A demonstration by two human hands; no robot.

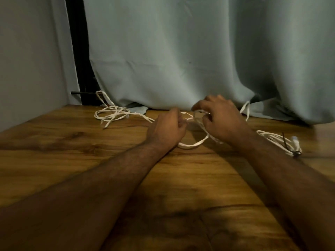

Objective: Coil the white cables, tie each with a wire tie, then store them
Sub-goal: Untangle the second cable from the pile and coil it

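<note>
A loose white cable [192, 144] loops over the wooden table [90, 160] between my two hands. My left hand [167, 130] is curled round one strand of it near the middle of the table. My right hand [222, 120] pinches another loop of the same cable just to the right. A tangled heap of white cable [113, 115] trails off to the left by the curtain. At the right lies a coiled white cable [277, 142] bound with a dark wire tie [296, 153].
A grey-green curtain [181, 60] hangs to the table's back edge. More white cable [247, 108] rises under its hem at right. A grey wall [32, 60] and a dark gap close the left side. The table's near half is bare wood.
</note>
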